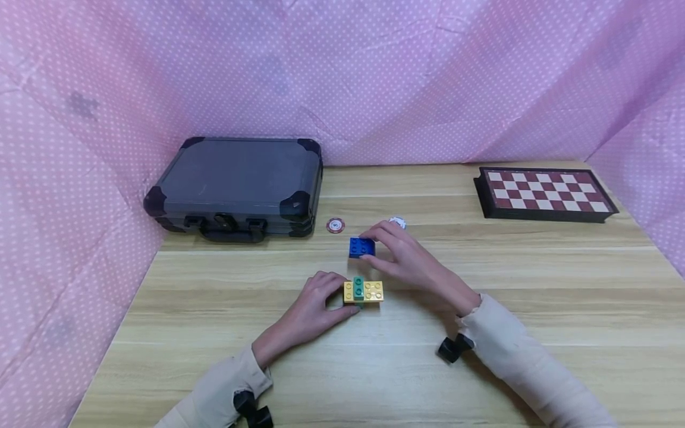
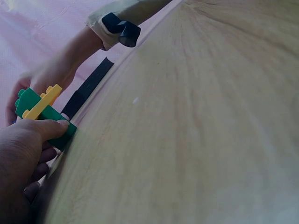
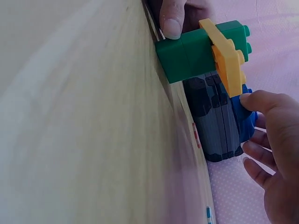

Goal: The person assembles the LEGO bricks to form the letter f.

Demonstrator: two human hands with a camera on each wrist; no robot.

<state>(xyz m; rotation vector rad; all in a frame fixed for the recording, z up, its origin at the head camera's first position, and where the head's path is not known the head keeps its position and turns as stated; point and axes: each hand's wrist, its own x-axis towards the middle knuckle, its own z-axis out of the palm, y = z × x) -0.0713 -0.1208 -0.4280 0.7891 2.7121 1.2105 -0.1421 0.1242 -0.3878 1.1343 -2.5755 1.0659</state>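
Observation:
A stack of toy building bricks stands on the table in front of my left hand (image 1: 316, 303). Its green bricks (image 3: 191, 56) form a column, with a flat yellow plate (image 1: 374, 290) set crosswise near the top and a green brick (image 1: 358, 288) above that. My left thumb and fingers grip the column low down, beside the table surface. Farther back, my right hand (image 1: 409, 255) pinches a blue brick (image 1: 361, 247) between thumb and fingers. In the right wrist view the blue brick is raised off the table, partly hidden behind the yellow plate.
A grey case (image 1: 235, 178) with black corners lies at the back left. At the back right is a checkered board box (image 1: 546, 193). Between them lie a red poker chip (image 1: 335, 225) and a white one (image 1: 398, 222), partly behind my right hand. Pink dotted cloth (image 1: 374, 83) hangs behind.

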